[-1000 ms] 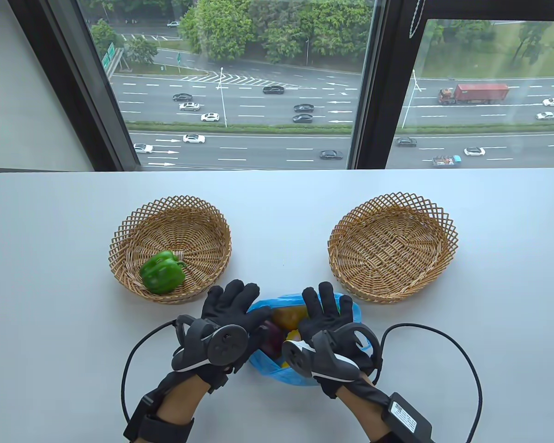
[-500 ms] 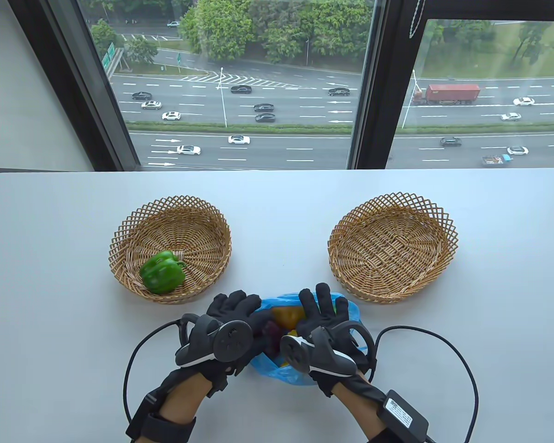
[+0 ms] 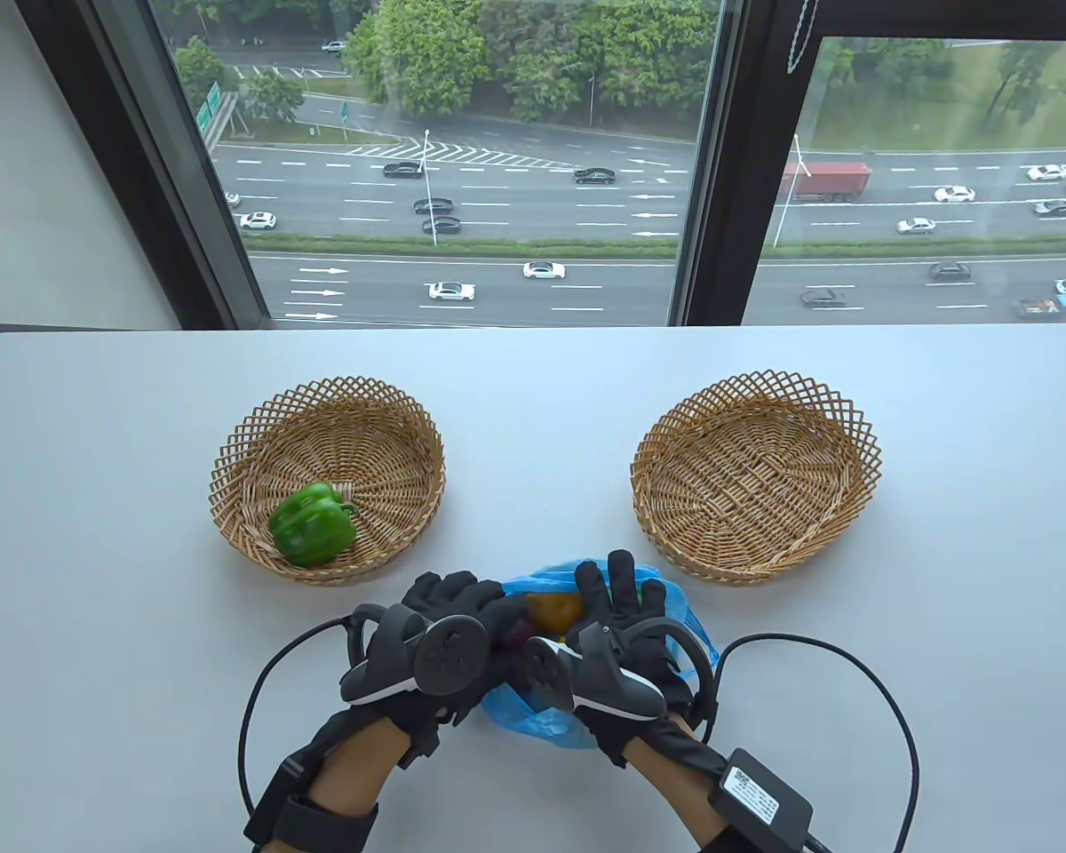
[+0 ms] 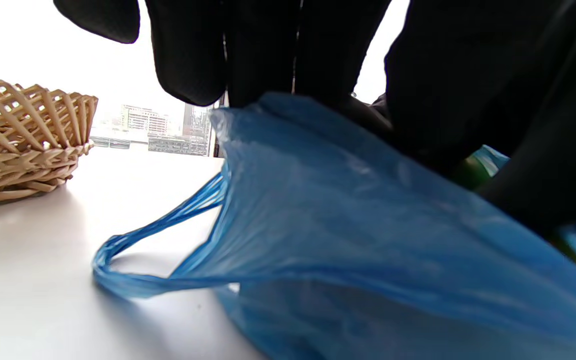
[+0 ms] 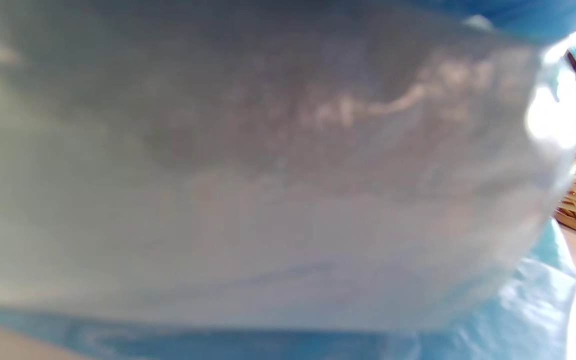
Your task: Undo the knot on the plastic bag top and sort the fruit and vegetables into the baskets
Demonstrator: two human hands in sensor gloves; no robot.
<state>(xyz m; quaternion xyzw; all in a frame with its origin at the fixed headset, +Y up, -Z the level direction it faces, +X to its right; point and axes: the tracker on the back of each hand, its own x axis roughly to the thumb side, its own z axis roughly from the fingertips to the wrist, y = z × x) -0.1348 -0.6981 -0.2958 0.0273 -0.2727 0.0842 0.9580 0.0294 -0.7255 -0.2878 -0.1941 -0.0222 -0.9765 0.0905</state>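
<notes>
blue bag thin, slippery, limp; take its rim. left hand pinches rim; right hand fingers straight, spread inside.

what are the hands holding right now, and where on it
The left hand grips the blue plastic bag by its left rim. The right hand reaches into the bag's mouth among the produce; what it holds cannot be told.
</notes>
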